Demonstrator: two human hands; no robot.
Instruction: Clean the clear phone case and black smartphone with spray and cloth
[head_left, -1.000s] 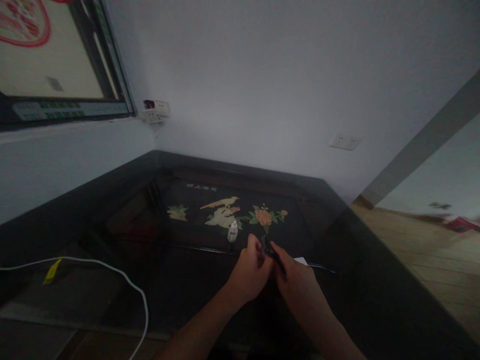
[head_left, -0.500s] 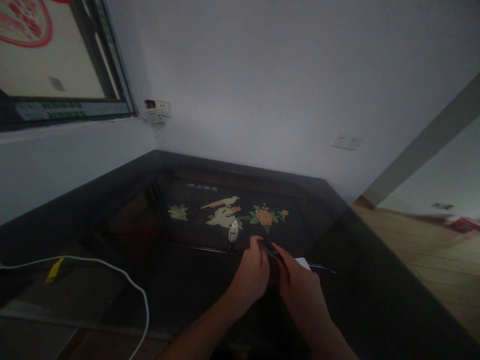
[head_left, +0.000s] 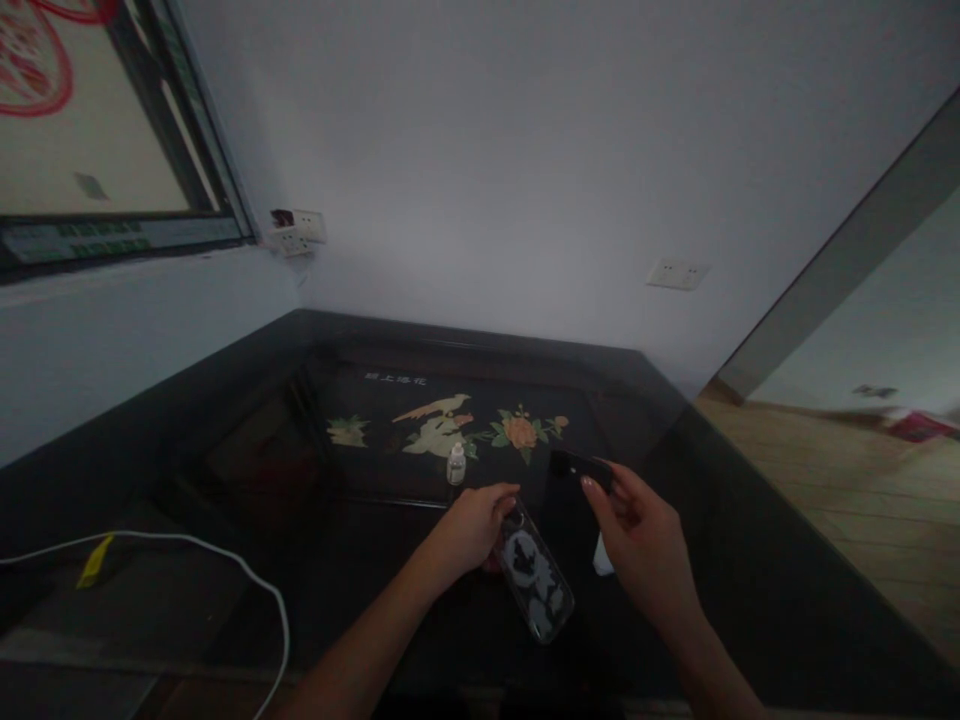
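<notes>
My left hand (head_left: 480,520) grips the upper end of a clear phone case (head_left: 536,575) with a white ring and dark-and-white patches. I cannot tell whether a phone sits inside it. In my right hand (head_left: 645,530), a flat black object (head_left: 577,467) with a small bright spot is pinched between thumb and fingers; its kind is not clear. The two things are apart, held above the dark tabletop (head_left: 420,620). A white object (head_left: 602,557) lies partly hidden behind my right hand. Just beyond my left hand stands a small bottle (head_left: 456,465) with a white cap.
A white cable (head_left: 255,560) with a yellow tag (head_left: 95,562) crosses the left of the table. Inlaid flowers and a bird (head_left: 442,425) decorate the top. Behind it is a wall with sockets (head_left: 677,273); a window (head_left: 112,130) is at the left.
My hands, close together before, have come apart. The right one moved right with the black object, while the patterned phone case now shows in my left hand. The view has shifted slightly.
</notes>
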